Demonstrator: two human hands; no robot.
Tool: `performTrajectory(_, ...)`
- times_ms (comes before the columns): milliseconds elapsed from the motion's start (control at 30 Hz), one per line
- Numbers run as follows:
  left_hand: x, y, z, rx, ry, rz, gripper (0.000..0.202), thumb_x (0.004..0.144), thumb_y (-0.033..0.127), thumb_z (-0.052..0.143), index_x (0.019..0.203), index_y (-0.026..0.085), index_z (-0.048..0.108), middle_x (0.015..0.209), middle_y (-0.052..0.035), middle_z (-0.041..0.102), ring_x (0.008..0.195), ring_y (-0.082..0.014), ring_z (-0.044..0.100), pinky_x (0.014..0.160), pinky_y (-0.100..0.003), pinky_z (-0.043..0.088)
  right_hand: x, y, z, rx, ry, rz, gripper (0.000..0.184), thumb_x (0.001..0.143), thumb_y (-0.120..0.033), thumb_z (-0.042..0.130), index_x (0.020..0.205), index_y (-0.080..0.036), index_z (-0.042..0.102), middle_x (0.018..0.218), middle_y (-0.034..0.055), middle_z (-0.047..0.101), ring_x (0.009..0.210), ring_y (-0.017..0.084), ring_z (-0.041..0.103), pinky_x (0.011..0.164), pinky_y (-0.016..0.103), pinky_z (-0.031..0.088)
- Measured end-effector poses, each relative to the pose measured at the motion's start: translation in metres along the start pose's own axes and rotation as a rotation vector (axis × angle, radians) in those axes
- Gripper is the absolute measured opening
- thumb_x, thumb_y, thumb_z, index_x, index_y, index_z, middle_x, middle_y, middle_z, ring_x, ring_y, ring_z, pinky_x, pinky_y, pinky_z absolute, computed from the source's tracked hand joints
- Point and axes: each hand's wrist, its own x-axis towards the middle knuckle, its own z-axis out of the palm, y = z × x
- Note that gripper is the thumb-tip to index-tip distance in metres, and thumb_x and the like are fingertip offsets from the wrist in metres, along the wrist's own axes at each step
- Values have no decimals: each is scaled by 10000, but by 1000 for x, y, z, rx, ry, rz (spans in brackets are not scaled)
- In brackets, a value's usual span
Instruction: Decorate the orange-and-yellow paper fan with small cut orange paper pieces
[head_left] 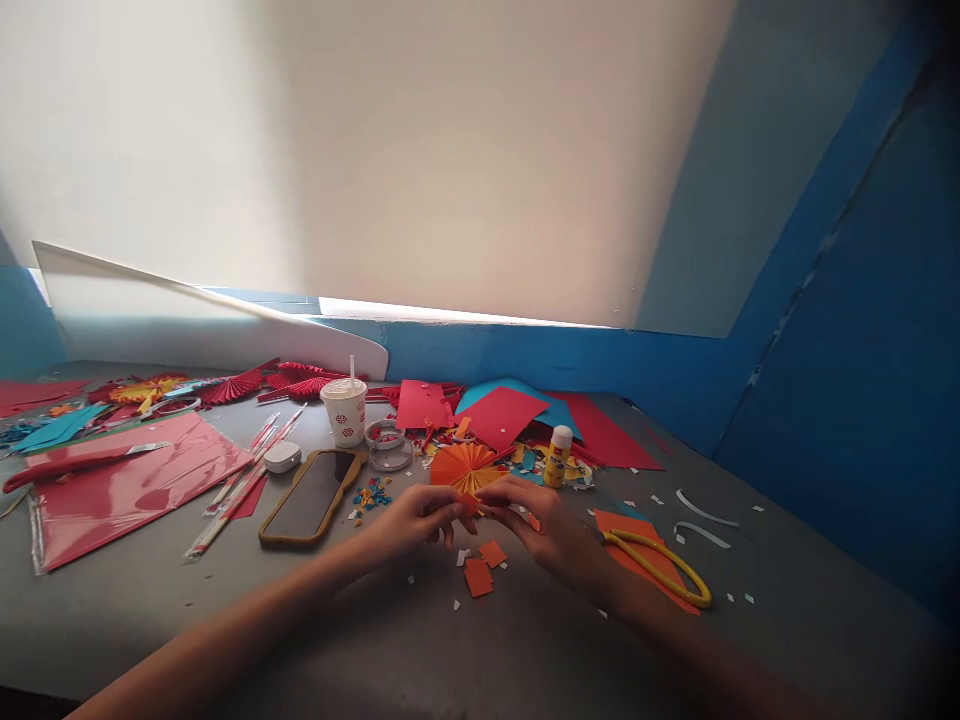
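Note:
Both my hands meet over the grey table (420, 640), pinching one small orange paper piece (471, 504) between their fingertips. My left hand (417, 520) comes in from the lower left, my right hand (547, 530) from the lower right, and both have their fingers closed on that piece. Just behind the fingers lies an orange pleated paper fan (463, 464). Two orange paper scraps (480, 570) lie on the table below my hands. Yellow-handled scissors (660, 562) rest on an orange sheet right of my right hand.
A phone in a tan case (309, 496), a white earbud case (282, 456), a paper cup with straw (345, 408), tape rolls (387, 444) and a glue stick (556, 456) stand behind. Red sheets (127, 484), red fans (240, 384) and paper bits litter the table. Blue wall at right.

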Motion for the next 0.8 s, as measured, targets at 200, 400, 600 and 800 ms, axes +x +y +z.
performTrajectory(200,-2,5,0,-4,-47,-15,419,920,501,496,964,131,687,941,-75,699,605,-103,550,548,-209,404,-1,6,6,-34,-12,-108,259,959,-187,474,1151,-256,634,1033,54,670,948,204,625,837,330,494)
performTrajectory(400,-2,3,0,-13,-71,-62,571,967,564,321,898,116,669,783,-54,695,526,-88,520,494,-209,391,-3,9,4,-43,-49,-179,322,964,-141,412,1164,-255,638,1046,68,638,944,194,618,837,327,501)
performTrajectory(600,-1,0,-3,-52,-93,-68,379,968,466,452,958,125,618,806,-15,642,585,-104,576,559,-255,490,-3,8,3,-55,-59,-203,346,962,-124,390,1118,-259,668,1066,68,630,967,195,601,857,324,479)
performTrajectory(800,-2,1,-6,-72,-100,-55,347,962,441,477,917,125,613,808,-14,629,612,-108,576,565,-253,489,-1,-1,2,-27,-36,-117,252,970,-199,437,1118,-261,631,1101,61,608,1018,203,589,880,325,467)
